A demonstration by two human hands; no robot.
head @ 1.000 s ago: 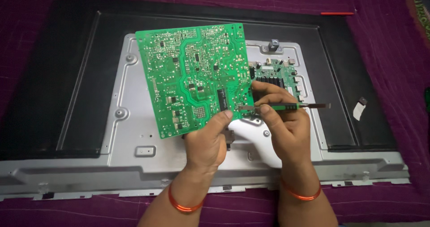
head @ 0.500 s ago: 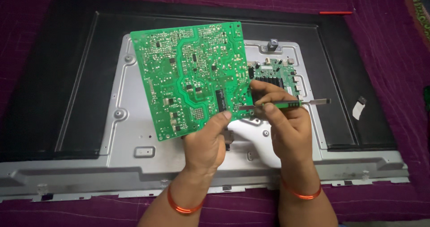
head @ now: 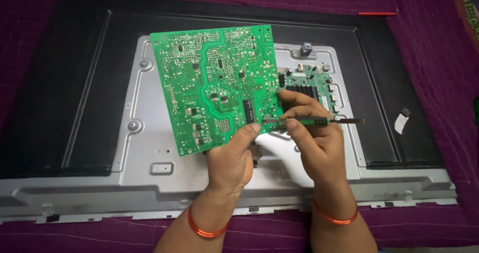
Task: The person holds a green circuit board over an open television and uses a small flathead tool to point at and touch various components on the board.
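A left hand (head: 230, 158) pinches the stiff, light, likely fragile green circuit board (head: 217, 86) by its lower edge, while the right hand (head: 317, 143), fingers clamped on a slim tool (head: 319, 121), touches the board's right side.

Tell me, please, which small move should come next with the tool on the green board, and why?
Probably bring the tool tip a little left onto the dark chip beside it. The left hand holds the green circuit board tilted up, solder side showing, while the right hand pinches the tool with its tip at the board's lower right edge.
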